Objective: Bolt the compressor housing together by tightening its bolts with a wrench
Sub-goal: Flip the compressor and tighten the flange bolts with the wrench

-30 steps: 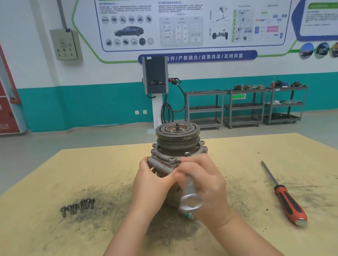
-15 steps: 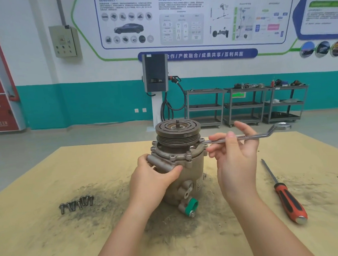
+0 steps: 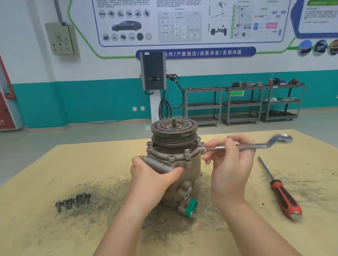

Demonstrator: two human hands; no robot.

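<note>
screwdriver [image 3: 282, 192]: red-black handle, lying on the counter [image 3: 42, 234], right side
carts [image 3: 243, 103]: three grey, along the far wall

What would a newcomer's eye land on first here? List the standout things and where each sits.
First, the grey metal compressor housing topped by a dark grooved pulley, standing mid-table, with the left hand gripping its side tube. Next, the right hand pinching a long silver offset wrench that reaches the housing's right flange. Then the red-and-black-handled screwdriver lying at right, and a row of small dark bolts at left on the sooty wooden table.
</note>
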